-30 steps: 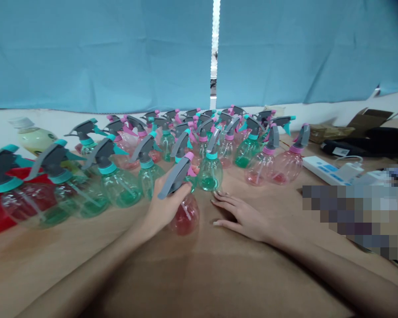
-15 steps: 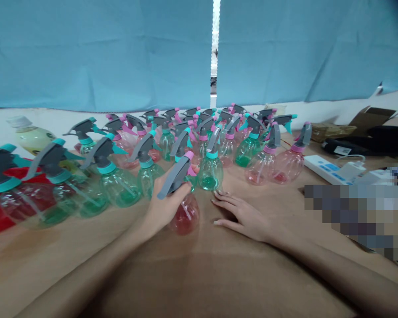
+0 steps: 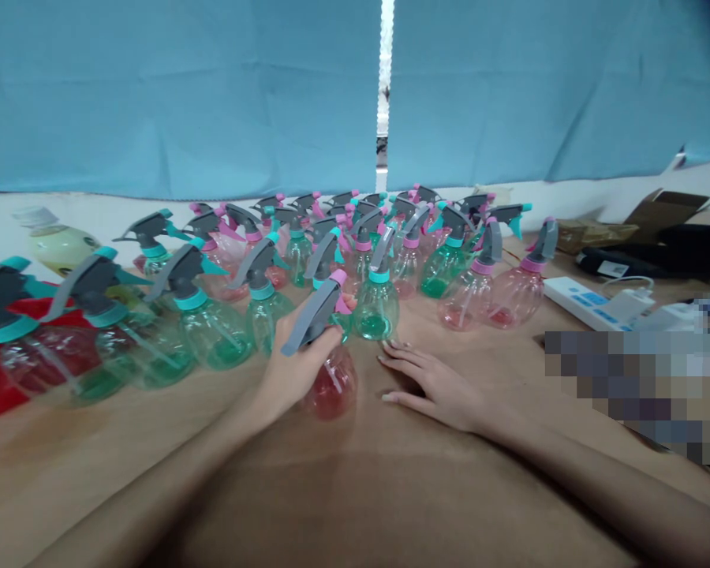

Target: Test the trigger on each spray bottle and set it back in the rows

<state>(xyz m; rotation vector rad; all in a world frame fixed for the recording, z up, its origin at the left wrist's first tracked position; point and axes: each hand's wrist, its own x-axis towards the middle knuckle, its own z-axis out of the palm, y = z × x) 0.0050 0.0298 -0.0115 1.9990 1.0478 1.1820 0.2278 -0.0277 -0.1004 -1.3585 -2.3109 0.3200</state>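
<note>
My left hand [image 3: 299,355] is wrapped round the neck of a pink spray bottle [image 3: 331,388] with a grey trigger head and pink nozzle. The bottle is upright at the table's middle, and its collar is hidden by the hand. My right hand [image 3: 435,383] lies on the brown table [image 3: 355,497] with fingers stretched out and nothing in them. Just beyond its fingertips is a green spray bottle [image 3: 377,312] with a turquoise collar. Another green spray bottle [image 3: 213,331] stands to the left, and two pink spray bottles, one of them the nearer pink bottle [image 3: 465,300], stand to the right.
Several more spray bottles crowd the back. A yellowish capped bottle [image 3: 59,243] and red material [image 3: 0,379] are at the left. At the right lie a white power strip [image 3: 585,304], an open cardboard box [image 3: 656,217] and a black item [image 3: 686,252]. A blue curtain [image 3: 213,95] hangs behind.
</note>
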